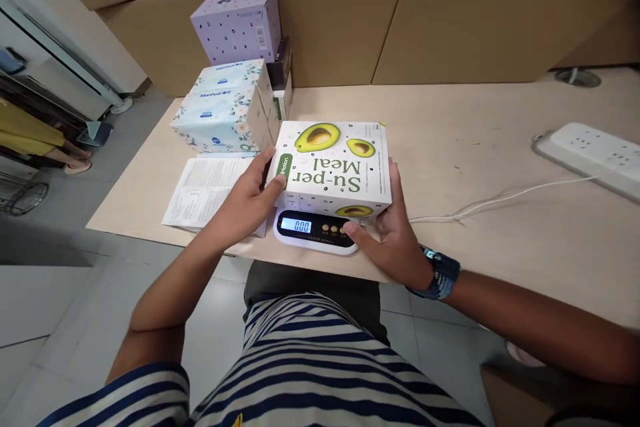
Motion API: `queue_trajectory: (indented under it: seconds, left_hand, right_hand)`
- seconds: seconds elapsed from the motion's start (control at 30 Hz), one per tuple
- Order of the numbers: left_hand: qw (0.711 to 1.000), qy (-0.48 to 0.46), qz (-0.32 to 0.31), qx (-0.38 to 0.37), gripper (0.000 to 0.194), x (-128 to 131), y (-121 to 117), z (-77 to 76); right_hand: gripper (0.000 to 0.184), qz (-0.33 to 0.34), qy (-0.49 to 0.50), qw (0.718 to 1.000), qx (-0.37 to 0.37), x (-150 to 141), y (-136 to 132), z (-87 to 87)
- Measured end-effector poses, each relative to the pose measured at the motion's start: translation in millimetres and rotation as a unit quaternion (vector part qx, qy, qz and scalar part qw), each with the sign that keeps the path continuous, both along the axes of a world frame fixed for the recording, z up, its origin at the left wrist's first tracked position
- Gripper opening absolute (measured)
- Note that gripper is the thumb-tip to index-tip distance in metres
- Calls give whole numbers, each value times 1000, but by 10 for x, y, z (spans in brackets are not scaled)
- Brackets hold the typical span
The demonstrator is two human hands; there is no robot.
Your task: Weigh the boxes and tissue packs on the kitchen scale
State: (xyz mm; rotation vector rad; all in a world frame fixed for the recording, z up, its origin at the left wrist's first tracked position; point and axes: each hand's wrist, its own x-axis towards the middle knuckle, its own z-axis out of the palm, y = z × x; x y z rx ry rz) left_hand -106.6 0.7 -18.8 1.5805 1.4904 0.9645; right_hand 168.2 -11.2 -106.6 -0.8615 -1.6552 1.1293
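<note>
A white box printed with avocados and "Su-per Meal" is between my two hands, its lettering upside down to me. My left hand grips its left end, thumb on top. The fingers of my right hand lie along its right side, while that thumb reaches down to the buttons of a digital scale. The box covers the scale's rear part; whether it rests on the platform I cannot tell. The lit display reads 0.00.
Left of the box lies a printed white sheet or flat packet. Behind it stand tissue packs and a purple box on other boxes. A power strip with a white cable is at right. Cardboard boxes line the back.
</note>
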Motion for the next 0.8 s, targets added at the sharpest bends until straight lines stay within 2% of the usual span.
queue_trajectory:
  seconds: [0.1,0.17,0.3,0.4,0.53,0.63,0.8]
  left_hand:
    - [1000,10,-13,4,83,-53,-8,-4]
    - [998,42,-29,36,82,-87,-22,40]
    - [984,93,-78,130,63,-114,-153,203]
    - [983,37,-86,159,54,-81,-370,277]
    - [974,-121,-101,163,43,-2,-657,220]
    - [961,-191,-92,178,37,41,-723,140]
    - [958,-187,-57,211,33,48,-588,129]
  right_hand:
    - [118,-6,4,1000,10,7,25,-16]
    - [114,-27,0,999,26,6,47,-45]
    - [110,-98,-47,989,101,44,103,-93]
    - [117,-121,-85,966,211,116,137,-66]
    - [120,-140,-74,941,298,197,167,-6]
    - [111,-153,-90,943,283,215,187,9]
    - [107,-148,-99,962,209,194,187,20]
